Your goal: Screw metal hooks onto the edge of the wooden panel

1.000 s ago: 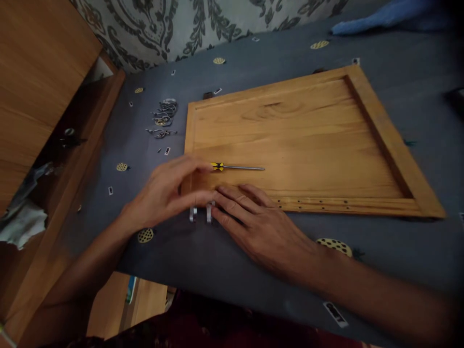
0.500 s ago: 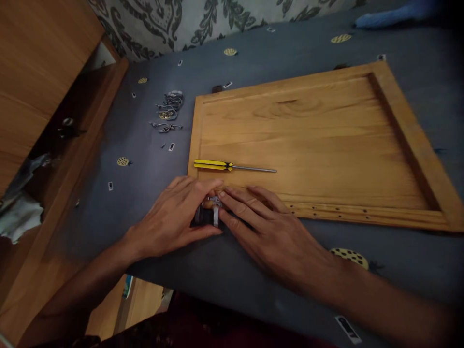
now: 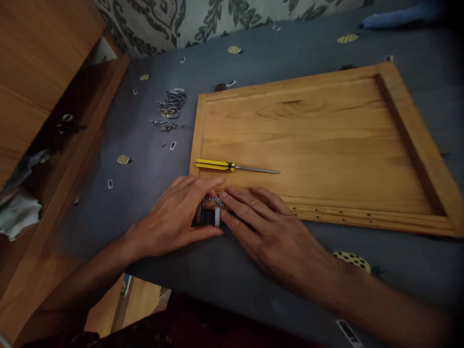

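Left hand (image 3: 177,212): arched, thumb spread apart, nearside of the screwdriver (image 3: 213,165).
Right hand (image 3: 263,224): palm down, fingers extended, nearside too.

So the wooden panel (image 3: 308,140) is lying on the counter (image 3: 137,121), honey-coloured with streaky grain, a raised frame and a sunken middle. Its near side faces the counter's near edge, slightly slanted, and there's a row of small dark dots along that strip, can't tell if holes or screw heads. The shiny metal fitting (image 3: 217,217) sits at the panel's near edge by the left corner, a pale arm sticking out past the wood, screw head showing on top. Left hand (image 3: 174,217) wraps round it and hides some.
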{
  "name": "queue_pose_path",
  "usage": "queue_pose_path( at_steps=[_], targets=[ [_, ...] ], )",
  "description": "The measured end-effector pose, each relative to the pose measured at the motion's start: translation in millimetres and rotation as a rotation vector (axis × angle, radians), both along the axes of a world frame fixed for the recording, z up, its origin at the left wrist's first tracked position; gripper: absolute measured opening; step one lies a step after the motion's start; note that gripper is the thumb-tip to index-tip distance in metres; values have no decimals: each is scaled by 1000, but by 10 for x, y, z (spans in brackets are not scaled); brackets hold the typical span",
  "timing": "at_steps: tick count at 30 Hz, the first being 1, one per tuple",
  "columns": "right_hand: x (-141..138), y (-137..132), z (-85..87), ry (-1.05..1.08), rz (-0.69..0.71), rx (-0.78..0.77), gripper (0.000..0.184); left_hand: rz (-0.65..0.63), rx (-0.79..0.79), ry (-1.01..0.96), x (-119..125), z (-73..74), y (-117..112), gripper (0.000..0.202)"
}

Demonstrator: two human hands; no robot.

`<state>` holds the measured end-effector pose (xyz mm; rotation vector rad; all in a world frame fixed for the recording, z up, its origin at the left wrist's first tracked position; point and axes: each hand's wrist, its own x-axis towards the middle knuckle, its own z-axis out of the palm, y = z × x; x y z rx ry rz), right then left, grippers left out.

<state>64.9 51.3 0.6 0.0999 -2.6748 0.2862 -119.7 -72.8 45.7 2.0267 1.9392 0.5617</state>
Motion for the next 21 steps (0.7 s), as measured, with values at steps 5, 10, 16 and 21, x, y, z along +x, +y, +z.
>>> queue_pose_path(
  at_steps=[5, 10, 16, 21],
  targets=[
    [-2, -12, -7, 18, -9, -9, 32, -2, 6, -10, 0, -7, -9, 68],
    [15, -1, -3, 51, -15, -15, 30, 10, -2, -37, -6, -26, -4, 67],
    [28, 12, 8, 66, -17, -19, 30, 7, 4, -32, -10, -39, -11, 66],
    [21, 5, 5, 62, -15, -24, 30, 11, 7, -40, -9, -32, -18, 66]
  ],
)
